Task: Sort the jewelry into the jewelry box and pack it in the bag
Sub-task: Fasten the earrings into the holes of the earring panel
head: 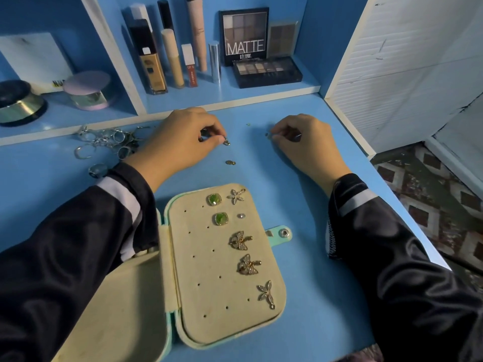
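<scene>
An open cream jewelry box [198, 296] with a mint rim lies on the blue desk in front of me. Its earring panel holds two green square studs [214, 199], star, butterfly and leaf earrings. My left hand [183, 137] pinches a small gold earring [226, 142] just above the desk. My right hand [300, 142] pinches a tiny earring piece [268, 135] at its fingertips. Another small gold earring [230, 162] lies loose between my hands and the box.
A heap of silver rings [107, 142] lies at the left by the shelf edge. Shelves behind hold makeup tubes [172, 58], eyeshadow palettes [245, 35] and round compacts [86, 90]. The desk's right edge drops to a patterned floor [431, 199].
</scene>
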A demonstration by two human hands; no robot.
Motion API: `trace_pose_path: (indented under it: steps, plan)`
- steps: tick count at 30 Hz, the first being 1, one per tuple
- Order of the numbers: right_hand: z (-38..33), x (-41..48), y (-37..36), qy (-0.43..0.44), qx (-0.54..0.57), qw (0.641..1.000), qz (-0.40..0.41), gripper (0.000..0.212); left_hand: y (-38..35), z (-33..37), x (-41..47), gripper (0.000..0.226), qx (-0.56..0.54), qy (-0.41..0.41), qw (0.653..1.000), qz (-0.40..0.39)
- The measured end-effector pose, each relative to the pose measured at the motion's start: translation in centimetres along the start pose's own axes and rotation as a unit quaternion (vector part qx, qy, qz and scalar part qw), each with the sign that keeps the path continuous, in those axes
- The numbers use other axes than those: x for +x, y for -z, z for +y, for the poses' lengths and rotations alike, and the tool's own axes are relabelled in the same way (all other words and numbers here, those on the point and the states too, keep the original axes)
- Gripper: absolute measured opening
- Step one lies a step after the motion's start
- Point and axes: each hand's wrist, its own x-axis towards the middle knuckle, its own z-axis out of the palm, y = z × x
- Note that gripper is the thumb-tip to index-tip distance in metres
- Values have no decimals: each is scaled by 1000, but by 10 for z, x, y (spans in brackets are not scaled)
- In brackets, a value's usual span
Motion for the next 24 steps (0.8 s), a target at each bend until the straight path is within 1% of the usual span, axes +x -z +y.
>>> trace_pose_path:
  steps: [4, 9, 14, 18, 24]
  plan:
    - [-1, 0, 1, -1, 14, 1000, -2, 9, 0, 1, -1, 8, -4, -2, 1000, 2]
    - [-1, 0, 1, 4, 20, 1000, -6, 10, 0, 1, -3, 14, -14, -12, 1000, 2]
    - [-1, 0, 0, 6, 15, 1000, -10, 9, 1, 2, -4, 10, -12, -13, 1000, 5]
    - [1, 0, 1, -5, 31, 999, -13, 11, 2, 2, -5, 6, -12, -2, 1000, 7]
    - [2, 1, 3, -14, 46, 999, -14, 15, 4, 4, -8, 7, -16, 13, 999, 40]
